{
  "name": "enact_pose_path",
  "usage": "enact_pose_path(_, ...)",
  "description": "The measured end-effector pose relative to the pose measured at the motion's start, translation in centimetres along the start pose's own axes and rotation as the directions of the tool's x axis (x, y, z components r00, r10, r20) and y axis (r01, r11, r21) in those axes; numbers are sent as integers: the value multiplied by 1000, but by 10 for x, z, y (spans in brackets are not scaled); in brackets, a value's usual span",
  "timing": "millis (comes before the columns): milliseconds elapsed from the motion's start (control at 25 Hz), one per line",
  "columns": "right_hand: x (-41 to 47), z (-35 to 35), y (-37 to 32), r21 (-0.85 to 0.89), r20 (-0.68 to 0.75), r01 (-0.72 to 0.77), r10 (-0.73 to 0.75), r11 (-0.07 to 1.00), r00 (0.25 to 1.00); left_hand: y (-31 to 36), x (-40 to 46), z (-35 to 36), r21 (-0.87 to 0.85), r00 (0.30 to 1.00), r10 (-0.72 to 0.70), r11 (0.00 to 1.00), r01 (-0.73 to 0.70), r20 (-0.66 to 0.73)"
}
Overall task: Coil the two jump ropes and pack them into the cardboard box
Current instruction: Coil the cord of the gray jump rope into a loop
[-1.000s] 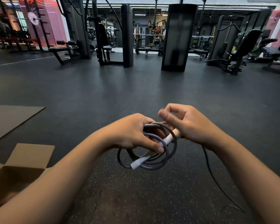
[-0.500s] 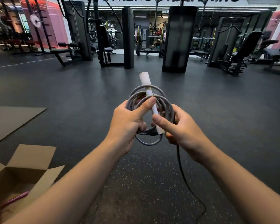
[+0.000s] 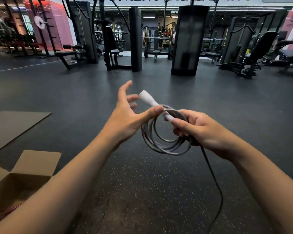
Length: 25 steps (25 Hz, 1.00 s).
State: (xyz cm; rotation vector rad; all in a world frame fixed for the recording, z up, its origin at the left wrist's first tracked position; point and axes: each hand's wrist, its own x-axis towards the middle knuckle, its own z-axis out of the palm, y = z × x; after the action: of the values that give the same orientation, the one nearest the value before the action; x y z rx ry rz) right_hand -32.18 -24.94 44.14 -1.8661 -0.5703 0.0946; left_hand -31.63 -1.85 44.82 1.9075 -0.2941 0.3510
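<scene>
A grey jump rope (image 3: 161,146) hangs in several loops in front of me, its white handle (image 3: 149,100) sticking up to the left. My right hand (image 3: 198,130) is closed on the coil and the handle's lower end. My left hand (image 3: 127,115) has its fingers spread, and only its thumb touches the top of the coil. A loose dark tail of the rope (image 3: 215,183) trails from my right hand down to the floor. The open cardboard box (image 3: 32,166) stands at the lower left. A strip of red rope (image 3: 8,211) shows inside it, mostly hidden by my left forearm.
A flat sheet of cardboard (image 3: 12,125) lies on the dark rubber floor at the left. Weight machines (image 3: 188,41) and benches (image 3: 254,54) line the far side of the gym, well away from my hands.
My left hand has let go of the coil and spread its fingers. The coil has dropped and tilted, so the white handle now points up-left. My right hand keeps its hold.
</scene>
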Motion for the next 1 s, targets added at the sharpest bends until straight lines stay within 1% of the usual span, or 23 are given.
enact_pose_path(40, -3, -3, -2, -77, 60, 0, 4, 997, 998, 6, 3, -11, 170, 986, 160, 972, -164, 38)
enact_pose_path(80, -4, -4, -3, -145, 127, 6, 13, 989, 992, 14, 5, -18, 311, 951, 269, 900, -305, 154)
enact_pose_path(120, -5, -3, -3, -189, 186, 10, 26, 982, 982, 24, 4, -21, 404, 914, 265, 834, -377, 307)
enact_pose_path(160, -5, -1, -3, -203, 226, 12, 35, 979, 974, 29, 3, -17, 462, 885, 169, 802, -380, 435)
enact_pose_path(200, -4, 1, -3, -192, 243, 10, 38, 981, 969, 30, 1, -9, 504, 854, 53, 787, -355, 518)
enact_pose_path(240, -4, 3, -3, -170, 240, 6, 35, 985, 970, 25, 0, 0, 522, 830, -25, 788, -326, 557)
enact_pose_path(280, -4, 4, -4, -142, 237, 4, 30, 990, 971, 17, 0, 7, 501, 817, -58, 814, -294, 574)
enact_pose_path(320, -4, 5, -4, -126, 240, 4, 27, 992, 971, 8, -1, 11, 430, 804, -75, 872, -234, 590)
enact_pose_path(360, -5, 6, -4, -126, 246, 9, 23, 992, 969, 1, -2, 13, 329, 786, -105, 935, -130, 610)
enact_pose_path(400, -5, 6, -4, -139, 249, 11, 24, 990, 968, -4, -4, 14, 231, 760, -152, 973, 3, 632)
enact_pose_path(440, -5, 6, -3, -154, 248, 5, 34, 988, 968, -7, -8, 16, 154, 730, -194, 981, 122, 656)
enact_pose_path(480, -5, 6, -2, -173, 245, -1, 44, 985, 968, -9, -12, 19, 100, 706, -210, 976, 195, 676)
enact_pose_path(520, -5, 7, -1, -196, 232, 0, 46, 981, 972, -9, -17, 22, 74, 704, -207, 974, 214, 680)
enact_pose_path(560, -4, 9, -1, -215, 194, 14, 28, 977, 981, -8, -20, 25, 61, 716, -196, 976, 210, 670)
enact_pose_path(600, -3, 10, -2, -208, 123, 41, -16, 977, 992, -7, -20, 26, 45, 730, -179, 979, 199, 660)
enact_pose_path(680, 0, 6, -6, -105, -89, 84, -93, 991, 992, -4, -18, 21, -24, 756, -121, 984, 178, 643)
enact_pose_path(720, 0, 1, -8, -20, -182, 87, -89, 996, 979, -2, -16, 18, -93, 783, -79, 981, 172, 617)
enact_pose_path(760, -1, -4, -10, 51, -246, 85, -70, 995, 967, -1, -15, 15, -188, 821, -31, 968, 168, 571)
enact_pose_path(800, -2, -10, -9, 77, -286, 71, -46, 995, 957, 0, -13, 14, -311, 864, 7, 935, 173, 503)
enact_pose_path(840, -2, -14, -5, 62, -309, 38, -17, 997, 951, 1, -11, 15, -450, 910, 16, 873, 189, 414)
enact_pose_path(920, -4, -14, 4, 19, -292, -67, 70, 998, 954, 3, -6, 20, -701, 974, -46, 686, 194, 224)
enact_pose_path(960, -4, -10, 10, 34, -256, -105, 110, 994, 960, 4, -3, 24, -780, 987, -90, 604, 162, 136)
enact_pose_path(1000, -3, -2, 15, 67, -212, -116, 128, 991, 969, 5, -1, 28, -825, 989, -134, 551, 127, 63)
